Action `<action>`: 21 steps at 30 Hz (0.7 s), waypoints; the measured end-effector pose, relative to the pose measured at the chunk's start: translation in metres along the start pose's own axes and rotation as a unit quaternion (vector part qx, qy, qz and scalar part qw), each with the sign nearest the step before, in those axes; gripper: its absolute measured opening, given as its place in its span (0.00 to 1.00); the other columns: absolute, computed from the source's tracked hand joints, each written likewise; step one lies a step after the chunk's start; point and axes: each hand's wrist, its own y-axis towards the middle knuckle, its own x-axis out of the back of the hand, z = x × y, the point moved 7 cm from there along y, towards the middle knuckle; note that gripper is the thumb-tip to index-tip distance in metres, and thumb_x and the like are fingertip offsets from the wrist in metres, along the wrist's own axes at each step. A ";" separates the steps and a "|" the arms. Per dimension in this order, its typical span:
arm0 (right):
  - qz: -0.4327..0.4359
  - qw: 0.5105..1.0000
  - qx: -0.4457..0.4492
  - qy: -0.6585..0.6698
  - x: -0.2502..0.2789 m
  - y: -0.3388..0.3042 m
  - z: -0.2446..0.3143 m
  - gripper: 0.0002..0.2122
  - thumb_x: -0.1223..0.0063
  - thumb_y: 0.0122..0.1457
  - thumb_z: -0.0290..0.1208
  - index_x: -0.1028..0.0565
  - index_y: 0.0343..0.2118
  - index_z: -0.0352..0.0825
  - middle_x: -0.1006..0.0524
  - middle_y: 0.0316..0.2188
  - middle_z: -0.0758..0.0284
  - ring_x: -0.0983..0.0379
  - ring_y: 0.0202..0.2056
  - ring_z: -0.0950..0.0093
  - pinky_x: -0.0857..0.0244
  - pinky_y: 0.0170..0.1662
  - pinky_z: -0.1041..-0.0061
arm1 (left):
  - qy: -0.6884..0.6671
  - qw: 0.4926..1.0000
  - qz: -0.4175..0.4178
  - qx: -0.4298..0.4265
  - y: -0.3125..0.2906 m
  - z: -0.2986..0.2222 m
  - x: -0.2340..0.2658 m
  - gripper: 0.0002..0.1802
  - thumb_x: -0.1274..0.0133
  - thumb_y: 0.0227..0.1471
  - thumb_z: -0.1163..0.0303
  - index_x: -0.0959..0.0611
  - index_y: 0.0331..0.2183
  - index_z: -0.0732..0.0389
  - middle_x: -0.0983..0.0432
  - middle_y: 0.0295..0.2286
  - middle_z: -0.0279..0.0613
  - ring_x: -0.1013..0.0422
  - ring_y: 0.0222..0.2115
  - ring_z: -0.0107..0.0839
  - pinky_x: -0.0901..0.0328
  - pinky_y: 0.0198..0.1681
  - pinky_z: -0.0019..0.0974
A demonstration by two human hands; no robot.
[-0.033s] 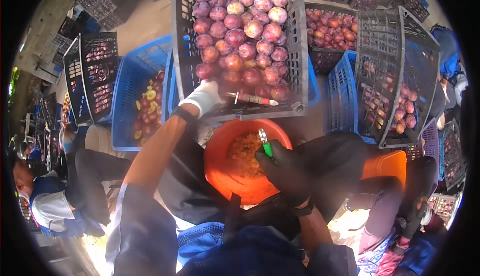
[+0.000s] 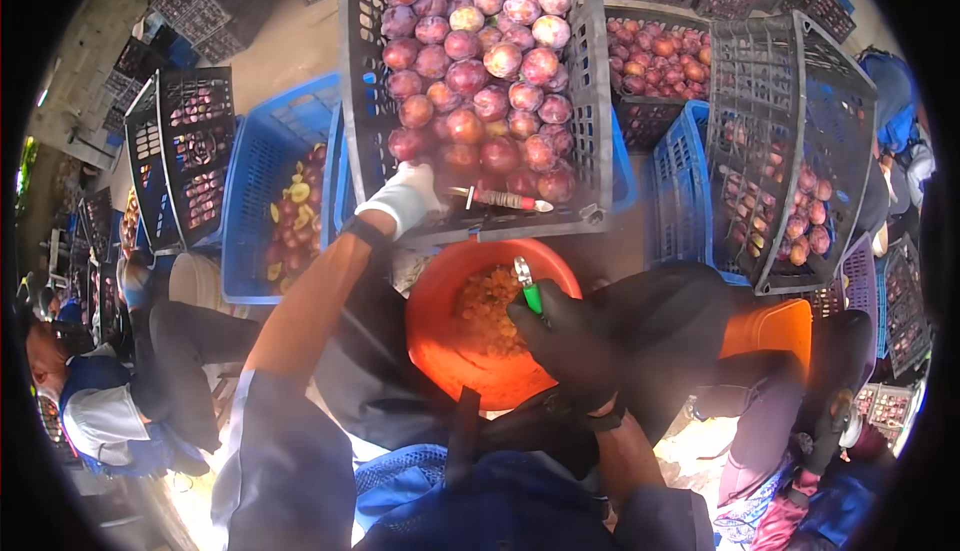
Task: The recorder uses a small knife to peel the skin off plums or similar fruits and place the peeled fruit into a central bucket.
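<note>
My left hand [image 2: 405, 198], in a white glove, is at the near left corner of a black crate [image 2: 347, 81] piled with red-purple plums [image 2: 465, 77]. Its fingers look curled against the lowest plums, but their tips and whatever they hold are hidden. Beside it, a slim tool with a red, wrapped handle [image 2: 505, 199] lies along the crate's near edge. In a black glove, my right hand [image 2: 565, 336] is closed round a green-handled tool with a shiny metal, spoon-like head [image 2: 530, 286]. Below that tool, an orange bucket [image 2: 430, 346] holds wet orange-brown scraps [image 2: 485, 311].
To the left stands a blue crate [image 2: 250, 171] with plums and yellow cut pieces. At the right are a tilted black crate [image 2: 755, 141] and an orange container [image 2: 765, 336]. Other people sit close on both sides, one person's leg [image 2: 190, 351] at the left.
</note>
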 end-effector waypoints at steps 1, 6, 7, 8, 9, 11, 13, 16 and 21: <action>-0.015 0.999 0.028 -0.020 0.004 0.000 0.003 0.10 0.38 0.59 0.29 0.25 0.41 0.32 0.22 0.28 0.57 0.24 0.30 0.58 0.32 0.33 0.61 | 0.015 1.000 0.004 0.009 -0.003 -0.009 0.005 0.42 0.32 0.36 0.46 0.23 0.46 0.69 0.21 0.38 0.64 0.24 0.46 0.53 0.29 0.47 0.51; -0.009 0.999 0.033 0.001 0.002 0.000 0.000 0.10 0.38 0.60 0.30 0.25 0.39 0.31 0.23 0.25 0.58 0.25 0.27 0.59 0.32 0.31 0.63 | -0.069 0.995 0.068 -0.022 -0.017 -0.015 0.020 0.33 0.32 0.39 0.57 0.26 0.45 0.63 0.21 0.34 0.57 0.23 0.38 0.54 0.29 0.40 0.47; 0.001 1.000 0.016 0.018 -0.001 0.002 -0.003 0.09 0.38 0.60 0.30 0.25 0.38 0.31 0.24 0.24 0.59 0.26 0.25 0.61 0.33 0.30 0.64 | -0.080 0.995 0.059 -0.030 -0.018 -0.014 0.023 0.33 0.32 0.39 0.58 0.26 0.45 0.62 0.21 0.33 0.57 0.23 0.37 0.54 0.29 0.40 0.46; 0.011 1.000 -0.001 0.027 -0.001 0.003 -0.005 0.09 0.38 0.60 0.29 0.25 0.37 0.31 0.25 0.22 0.60 0.27 0.23 0.64 0.33 0.28 0.66 | -0.094 0.993 0.052 -0.039 -0.020 -0.017 0.027 0.33 0.32 0.39 0.58 0.26 0.45 0.62 0.21 0.32 0.56 0.23 0.36 0.54 0.29 0.39 0.46; 0.021 0.999 -0.018 0.037 -0.001 0.005 -0.006 0.08 0.39 0.60 0.29 0.26 0.36 0.31 0.25 0.21 0.62 0.28 0.21 0.67 0.34 0.26 0.68 | -0.108 0.992 0.044 -0.049 -0.022 -0.019 0.031 0.33 0.32 0.39 0.59 0.26 0.45 0.62 0.22 0.32 0.56 0.23 0.36 0.54 0.30 0.39 0.46; 0.051 0.991 -0.094 0.082 -0.002 0.007 -0.003 0.07 0.40 0.61 0.29 0.26 0.35 0.31 0.27 0.19 0.67 0.31 0.19 0.75 0.36 0.24 0.72 | -0.076 0.994 -0.021 -0.081 -0.030 -0.020 0.042 0.30 0.34 0.44 0.59 0.26 0.46 0.62 0.23 0.37 0.57 0.24 0.38 0.55 0.29 0.41 0.49; 0.066 0.980 -0.136 0.126 -0.007 0.008 -0.003 0.07 0.41 0.62 0.29 0.26 0.34 0.31 0.29 0.17 0.70 0.33 0.18 0.82 0.38 0.22 0.76 | 0.020 0.987 -0.102 -0.126 -0.033 -0.027 0.048 0.28 0.35 0.47 0.59 0.25 0.46 0.62 0.24 0.40 0.57 0.24 0.40 0.56 0.29 0.43 0.51; 0.046 0.972 -0.154 0.171 -0.006 0.015 -0.013 0.07 0.43 0.63 0.29 0.27 0.33 0.31 0.31 0.16 0.72 0.35 0.18 0.86 0.39 0.22 0.78 | -0.018 0.968 -0.186 -0.168 -0.023 -0.076 0.070 0.24 0.40 0.52 0.60 0.25 0.48 0.61 0.26 0.42 0.56 0.25 0.41 0.55 0.29 0.43 0.52; 0.031 0.974 -0.153 0.165 -0.017 0.012 -0.018 0.08 0.43 0.64 0.29 0.27 0.32 0.31 0.32 0.15 0.71 0.36 0.17 0.85 0.39 0.21 0.77 | 0.037 0.952 -0.217 -0.212 0.005 -0.126 0.049 0.25 0.41 0.50 0.64 0.25 0.49 0.64 0.26 0.39 0.53 0.26 0.38 0.50 0.28 0.38 0.49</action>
